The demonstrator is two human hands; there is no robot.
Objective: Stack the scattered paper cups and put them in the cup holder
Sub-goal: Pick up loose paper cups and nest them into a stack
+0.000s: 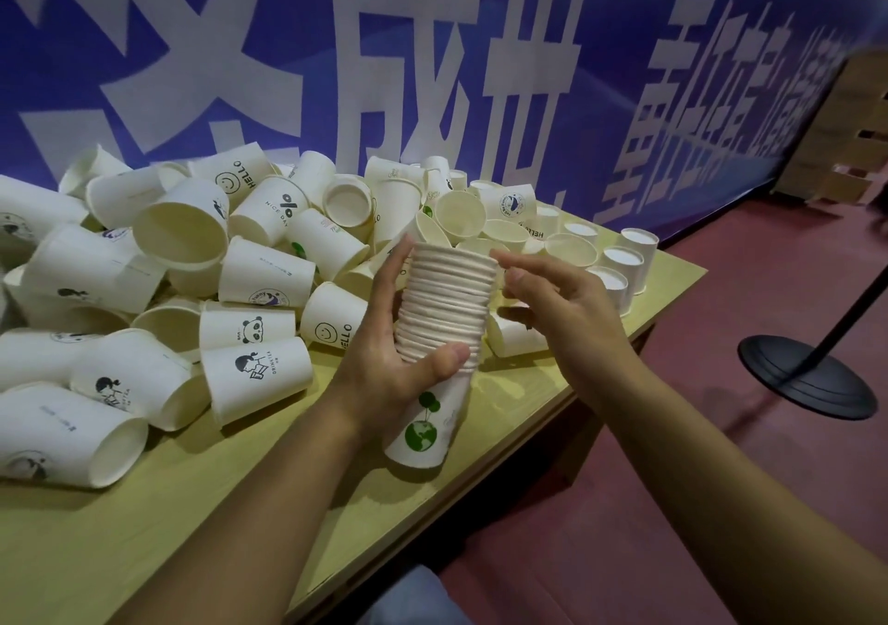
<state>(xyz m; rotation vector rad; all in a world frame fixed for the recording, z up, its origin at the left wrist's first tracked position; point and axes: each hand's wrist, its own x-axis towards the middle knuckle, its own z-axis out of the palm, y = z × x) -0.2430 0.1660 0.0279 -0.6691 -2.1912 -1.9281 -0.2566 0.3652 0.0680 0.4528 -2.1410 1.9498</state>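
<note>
A tall stack of nested white paper cups (444,307) stands upright above the table, its lowest cup printed with a green globe. My left hand (399,360) grips the stack around its middle, thumb across the front. Just to the stack's right, my right hand (557,298) hovers with fingers loosely bent, fingertips near the top rims, holding nothing. Many loose white cups (202,288) with printed logos lie scattered in a heap over the left and back of the wooden table (168,504). No cup holder is visible.
Several upside-down cups (620,259) stand in rows at the table's far right corner. A blue banner (432,48) with white characters hangs behind. On the red floor to the right stands a black stanchion base (807,374); cardboard boxes (845,144) are piled beyond it.
</note>
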